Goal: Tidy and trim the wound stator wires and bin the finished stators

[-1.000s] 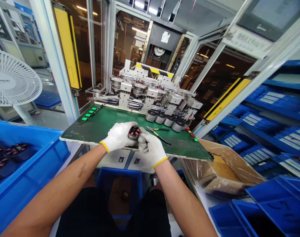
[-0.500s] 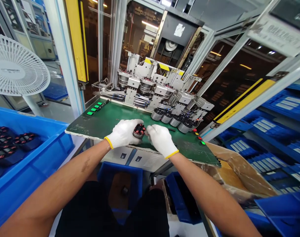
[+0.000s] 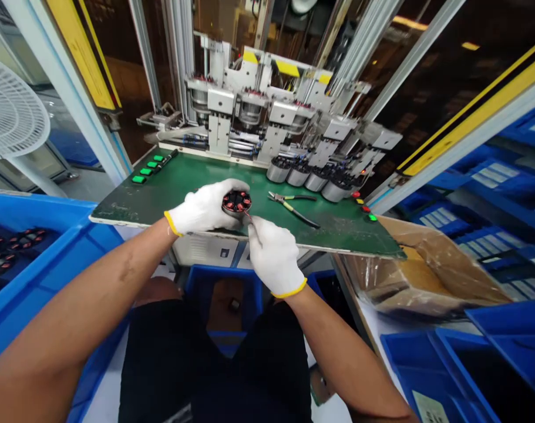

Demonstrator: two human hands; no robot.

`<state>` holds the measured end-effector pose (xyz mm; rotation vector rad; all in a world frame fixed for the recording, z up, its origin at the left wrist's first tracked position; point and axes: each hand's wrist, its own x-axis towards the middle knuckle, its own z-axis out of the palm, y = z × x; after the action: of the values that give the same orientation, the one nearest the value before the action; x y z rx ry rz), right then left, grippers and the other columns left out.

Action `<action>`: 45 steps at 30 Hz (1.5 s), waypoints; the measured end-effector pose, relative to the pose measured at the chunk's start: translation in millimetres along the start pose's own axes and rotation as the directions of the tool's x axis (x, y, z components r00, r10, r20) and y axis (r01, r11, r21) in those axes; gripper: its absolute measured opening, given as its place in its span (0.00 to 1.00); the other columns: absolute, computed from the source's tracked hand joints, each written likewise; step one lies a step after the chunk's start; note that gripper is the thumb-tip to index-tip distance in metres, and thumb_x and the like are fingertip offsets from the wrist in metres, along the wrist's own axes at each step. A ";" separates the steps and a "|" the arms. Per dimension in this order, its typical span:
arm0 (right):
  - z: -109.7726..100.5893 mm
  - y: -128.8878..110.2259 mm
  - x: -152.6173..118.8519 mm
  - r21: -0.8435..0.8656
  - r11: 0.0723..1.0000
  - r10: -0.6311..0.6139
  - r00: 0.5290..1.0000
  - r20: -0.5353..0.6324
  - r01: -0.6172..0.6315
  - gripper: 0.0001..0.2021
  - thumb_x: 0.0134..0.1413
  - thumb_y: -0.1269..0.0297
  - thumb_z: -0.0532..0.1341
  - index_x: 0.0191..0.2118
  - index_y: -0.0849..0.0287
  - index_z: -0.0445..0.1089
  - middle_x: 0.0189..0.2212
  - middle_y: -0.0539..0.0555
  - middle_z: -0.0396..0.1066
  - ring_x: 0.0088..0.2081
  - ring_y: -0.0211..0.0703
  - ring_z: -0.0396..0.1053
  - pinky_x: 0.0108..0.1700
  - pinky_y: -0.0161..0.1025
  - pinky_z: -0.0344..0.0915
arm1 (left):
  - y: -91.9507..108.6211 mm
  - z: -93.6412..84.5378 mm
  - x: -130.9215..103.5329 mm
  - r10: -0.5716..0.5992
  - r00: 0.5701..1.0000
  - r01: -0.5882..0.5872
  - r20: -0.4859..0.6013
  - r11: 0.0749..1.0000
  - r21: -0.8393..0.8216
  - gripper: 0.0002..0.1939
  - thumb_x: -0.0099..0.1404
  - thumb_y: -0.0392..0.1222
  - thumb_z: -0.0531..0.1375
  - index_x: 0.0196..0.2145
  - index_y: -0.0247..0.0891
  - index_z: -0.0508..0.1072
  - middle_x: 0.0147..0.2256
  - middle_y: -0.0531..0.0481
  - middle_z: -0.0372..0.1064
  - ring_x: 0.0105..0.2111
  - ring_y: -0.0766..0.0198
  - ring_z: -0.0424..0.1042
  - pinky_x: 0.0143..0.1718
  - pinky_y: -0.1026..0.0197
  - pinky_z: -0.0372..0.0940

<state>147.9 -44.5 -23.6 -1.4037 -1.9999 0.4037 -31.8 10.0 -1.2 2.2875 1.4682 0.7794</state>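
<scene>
My left hand (image 3: 208, 205), in a white glove, is wrapped round a round motor part (image 3: 236, 202) with a black top and red copper windings. The part is held above the front edge of the green table (image 3: 183, 182). Just right of it, my right hand (image 3: 273, 252), also gloved, has its fingers pinched at the part's lower right side, on thin reddish wires (image 3: 248, 216). Pliers (image 3: 293, 207) with black and green handles lie on the table to the right. Several grey cylindrical parts (image 3: 311, 179) stand in a row before the machine.
A multi-station machine (image 3: 253, 117) stands behind the table. Green buttons (image 3: 146, 171) are at the left, coloured buttons (image 3: 364, 208) at the right. A blue bin (image 3: 56, 264) with similar parts is at left, a cardboard box (image 3: 426, 270) at right, a white fan (image 3: 12, 111) far left.
The view has shifted, bringing the table closer. My right hand has moved lower, below the held part, and the pliers now show. My left hand still holds the part.
</scene>
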 end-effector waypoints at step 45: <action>4.3 86.0 -115.9 0.212 0.977 0.012 0.997 -0.081 0.006 0.16 0.65 0.62 0.50 0.48 0.55 0.74 0.37 0.56 0.76 0.37 0.47 0.74 0.44 0.41 0.68 | 46.8 -59.7 2.7 0.095 0.943 -0.278 0.319 0.754 0.595 0.39 0.53 0.48 0.60 0.62 0.46 0.56 0.58 0.44 0.62 0.51 0.50 0.67 0.47 0.55 0.63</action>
<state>231.4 -117.9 -115.7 -1.2700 -1.8298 0.5358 -32.1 -9.2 72.2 2.9224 1.5417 -0.0419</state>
